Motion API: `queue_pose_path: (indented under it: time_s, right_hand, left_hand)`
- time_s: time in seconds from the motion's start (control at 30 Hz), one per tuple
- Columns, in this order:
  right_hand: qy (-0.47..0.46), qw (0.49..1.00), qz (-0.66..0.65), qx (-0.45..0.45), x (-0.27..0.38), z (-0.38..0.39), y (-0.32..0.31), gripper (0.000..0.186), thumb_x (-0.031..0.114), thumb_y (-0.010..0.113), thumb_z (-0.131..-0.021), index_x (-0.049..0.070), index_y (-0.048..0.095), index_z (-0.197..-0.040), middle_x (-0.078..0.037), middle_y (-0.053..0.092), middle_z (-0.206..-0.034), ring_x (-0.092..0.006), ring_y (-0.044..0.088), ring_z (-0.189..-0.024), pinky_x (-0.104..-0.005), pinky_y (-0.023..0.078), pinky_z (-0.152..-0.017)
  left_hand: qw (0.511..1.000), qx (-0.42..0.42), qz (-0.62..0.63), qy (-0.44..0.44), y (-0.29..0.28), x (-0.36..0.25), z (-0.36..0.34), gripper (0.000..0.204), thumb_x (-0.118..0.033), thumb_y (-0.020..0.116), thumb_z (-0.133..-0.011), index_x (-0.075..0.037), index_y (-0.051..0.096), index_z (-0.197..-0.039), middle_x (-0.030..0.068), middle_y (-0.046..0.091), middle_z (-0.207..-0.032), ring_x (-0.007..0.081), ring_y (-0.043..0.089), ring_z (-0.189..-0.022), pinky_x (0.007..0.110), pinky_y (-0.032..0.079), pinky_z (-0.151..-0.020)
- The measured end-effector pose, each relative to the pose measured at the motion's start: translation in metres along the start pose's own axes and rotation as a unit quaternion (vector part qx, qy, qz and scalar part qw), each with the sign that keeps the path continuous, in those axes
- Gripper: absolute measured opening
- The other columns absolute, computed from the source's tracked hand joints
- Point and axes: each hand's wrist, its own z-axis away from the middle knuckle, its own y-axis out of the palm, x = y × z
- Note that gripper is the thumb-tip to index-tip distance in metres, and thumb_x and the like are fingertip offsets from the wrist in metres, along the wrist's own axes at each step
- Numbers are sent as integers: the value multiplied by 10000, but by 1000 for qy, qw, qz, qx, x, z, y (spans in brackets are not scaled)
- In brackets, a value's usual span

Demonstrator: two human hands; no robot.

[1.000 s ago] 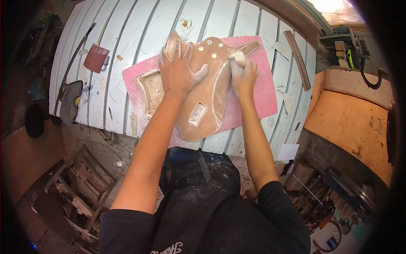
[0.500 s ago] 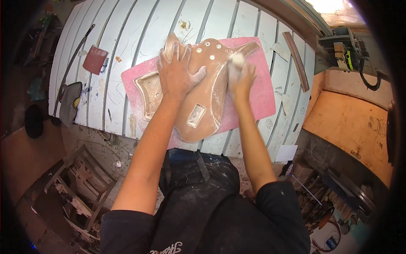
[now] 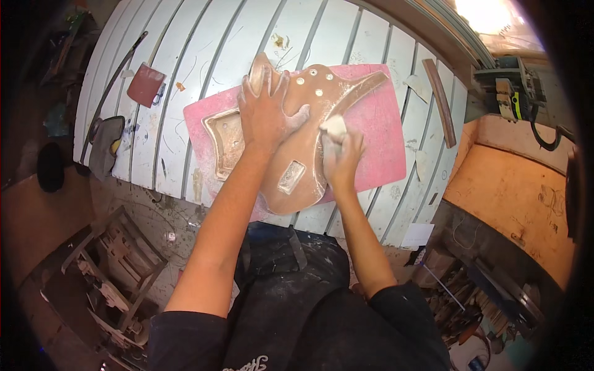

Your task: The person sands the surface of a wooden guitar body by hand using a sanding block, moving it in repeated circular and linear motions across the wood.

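Note:
A brown electric guitar body (image 3: 301,147) lies on a pink mat (image 3: 382,136), with white dust along its contoured edge. It has routed hollows and several round holes near its far end. My left hand (image 3: 267,119) presses flat on its upper left part, fingers spread and dusty. My right hand (image 3: 342,156) is closed around a folded pale piece of sandpaper (image 3: 335,126), held against the body's right edge. The fingers hide part of the sandpaper and of that edge.
Under the mat is a white slatted table (image 3: 241,46). On its left lie a red-brown sheet (image 3: 146,85), a grey cloth-like item (image 3: 106,148) and a long dark strip (image 3: 124,65). A brown wooden strip (image 3: 440,102) lies at the right; an orange-brown board (image 3: 504,191) stands beyond.
My right hand has drawn the sandpaper nearer to me along the right edge of the guitar body. My left hand stays spread on the body.

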Motion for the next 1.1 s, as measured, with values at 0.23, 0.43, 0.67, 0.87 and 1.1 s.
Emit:
queue_pose_path:
  time_s: [0.23, 0.43, 0.67, 0.87, 1.1]
  right_hand:
    - [92, 995, 11, -35, -18, -99, -10, 296, 286, 724, -956, 32, 650, -1089, -183, 589, -1176, -388, 523, -1159, -532, 355, -1061]
    - [-63, 997, -38, 6, 8, 2, -6, 265, 266, 726, -941, 35, 642, -1041, -197, 605, -1181, -392, 537, -1158, -526, 351, -1051]
    - [188, 980, 39, -56, -31, -143, -23, 378, 362, 664, -984, -1, 636, -1086, -207, 580, -1250, -441, 478, -1233, -601, 375, -1065]
    - [48, 999, -25, 8, -15, -41, -1, 395, 397, 669, -977, 9, 654, -1050, -221, 579, -1245, -446, 490, -1231, -605, 364, -1098]
    - [173, 981, 53, -65, -45, -130, -11, 404, 374, 710, -962, -7, 627, -1064, -254, 590, -1150, -430, 547, -1132, -552, 418, -1027]
  left_hand:
    - [1000, -5, 13, 17, 4, -2, -1, 846, -635, 721, -845, -230, 542, -1566, 135, 416, -1669, 546, 304, -1510, 669, 331, -1183]
    - [1000, 5, -18, 3, -5, 5, 0, 847, -637, 739, -824, -233, 570, -1549, 149, 443, -1656, 529, 372, -1453, 660, 363, -1156]
    - [1000, 0, -6, 18, 1, -6, -2, 854, -647, 737, -821, -240, 567, -1552, 150, 447, -1650, 520, 359, -1468, 659, 360, -1159]
    - [999, 40, -15, 5, -5, 1, -1, 839, -655, 705, -841, -237, 561, -1555, 129, 411, -1675, 540, 289, -1518, 675, 340, -1175]
    - [1000, 13, 5, 20, 0, -5, -1, 854, -612, 760, -814, -215, 576, -1548, 173, 422, -1666, 552, 348, -1464, 675, 339, -1160]
